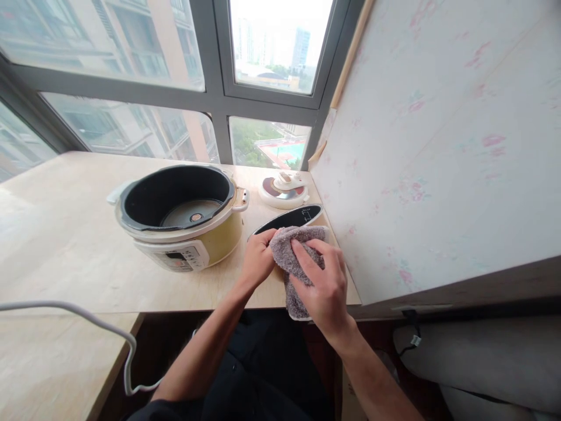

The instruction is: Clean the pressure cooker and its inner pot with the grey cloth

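Note:
A dark inner pot (280, 220) with pale level marks inside stands tilted near the front edge of the wooden surface. My left hand (259, 257) is closed on its near left rim. Bunched in the fingers of my right hand (326, 280) is a grey-purple cloth (297, 254), pressed over the pot's near side and hanging down past it. Cloth and hands hide much of the pot. To the left, the pressure cooker body (214, 242), yellowish with a white control panel, sits without a lid. Behind the pot lies the cooker lid (284, 190), white with a handle.
A white cable (92, 318) runs across the left front and drops over the edge of the wooden surface (79, 234). Windows (272, 105) border the back. On the right rises a floral-papered wall (438, 146), close beside the pot.

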Demonstrator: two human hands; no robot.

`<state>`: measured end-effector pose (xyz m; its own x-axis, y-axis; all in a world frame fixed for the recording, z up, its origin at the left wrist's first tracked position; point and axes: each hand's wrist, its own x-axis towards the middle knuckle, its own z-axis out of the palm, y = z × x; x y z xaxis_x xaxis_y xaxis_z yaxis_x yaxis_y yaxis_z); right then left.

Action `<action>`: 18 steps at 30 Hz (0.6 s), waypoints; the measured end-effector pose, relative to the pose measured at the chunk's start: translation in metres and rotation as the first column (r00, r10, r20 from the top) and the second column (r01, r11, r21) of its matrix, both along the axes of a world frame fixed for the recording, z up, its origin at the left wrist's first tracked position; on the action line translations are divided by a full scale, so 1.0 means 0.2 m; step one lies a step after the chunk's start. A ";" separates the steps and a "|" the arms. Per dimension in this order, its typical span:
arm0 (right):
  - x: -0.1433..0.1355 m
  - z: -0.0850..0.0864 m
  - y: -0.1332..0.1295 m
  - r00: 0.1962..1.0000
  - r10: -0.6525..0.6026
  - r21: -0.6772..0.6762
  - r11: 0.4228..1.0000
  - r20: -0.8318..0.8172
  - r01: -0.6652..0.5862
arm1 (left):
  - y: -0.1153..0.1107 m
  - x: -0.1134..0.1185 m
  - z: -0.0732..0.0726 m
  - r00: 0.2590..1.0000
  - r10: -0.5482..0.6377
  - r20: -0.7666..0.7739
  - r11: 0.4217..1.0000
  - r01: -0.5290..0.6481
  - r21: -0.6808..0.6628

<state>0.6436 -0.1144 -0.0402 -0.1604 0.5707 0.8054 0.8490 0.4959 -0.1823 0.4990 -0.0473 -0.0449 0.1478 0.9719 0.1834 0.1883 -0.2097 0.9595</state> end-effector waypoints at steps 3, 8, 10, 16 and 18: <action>0.05 0.03 0.07 0.997 -0.030 0.022 0.999 -0.066 0.031 | 0.00 -0.01 -0.03 0.997 0.057 0.053 0.998 -0.056 -0.020; 0.17 0.09 0.21 0.981 -0.051 -0.038 0.998 -0.185 0.044 | 0.00 -0.03 -0.10 0.962 0.190 0.197 0.982 -0.182 -0.057; 0.23 0.10 0.27 0.977 -0.079 -0.095 0.994 -0.200 0.061 | 0.01 -0.04 -0.13 0.926 0.276 0.257 0.961 -0.265 -0.077; 0.43 0.07 0.52 0.942 -0.124 -0.379 0.925 -0.311 -0.004 | 0.05 -0.05 -0.21 0.795 0.490 0.357 0.870 -0.468 -0.154; 0.48 0.03 0.60 0.932 -0.119 -0.482 0.874 -0.341 -0.065 | 0.07 -0.05 -0.24 0.756 0.537 0.374 0.842 -0.510 -0.178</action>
<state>0.7405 0.0059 -0.0337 0.0995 0.8976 0.4295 0.6945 0.2464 -0.6760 0.4881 -0.0332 -0.0922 -0.4588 0.8871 0.0496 -0.1447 -0.1297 0.9809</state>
